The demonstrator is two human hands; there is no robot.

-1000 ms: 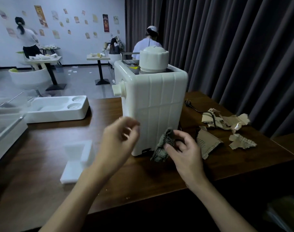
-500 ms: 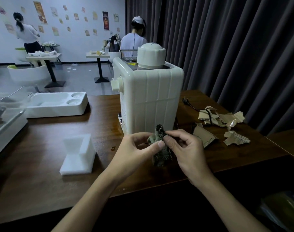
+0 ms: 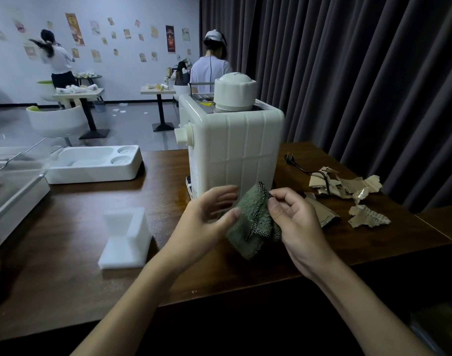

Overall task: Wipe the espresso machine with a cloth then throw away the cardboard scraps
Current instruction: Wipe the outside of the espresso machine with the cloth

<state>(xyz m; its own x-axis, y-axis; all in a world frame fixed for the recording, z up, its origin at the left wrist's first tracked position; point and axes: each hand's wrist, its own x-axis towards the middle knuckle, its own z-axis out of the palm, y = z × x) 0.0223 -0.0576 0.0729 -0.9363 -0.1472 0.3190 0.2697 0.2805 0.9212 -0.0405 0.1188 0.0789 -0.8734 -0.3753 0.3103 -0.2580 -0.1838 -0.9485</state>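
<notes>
The espresso machine shows only its ribbed back and one side. Its front faces away, and its lower near corner is covered by the cloth and both hands. The right hand hides the cloth's right edge and the near end of one of the cardboard scraps. The power cord vanishes under those scraps. The left hand has blurred fingers, so whether its thumb touches the cloth is unclear. A clear case is smeared and cut by the left edge. The wall posters are too small to read. A yellowish object at the lower right corner is dim and cut off.
</notes>
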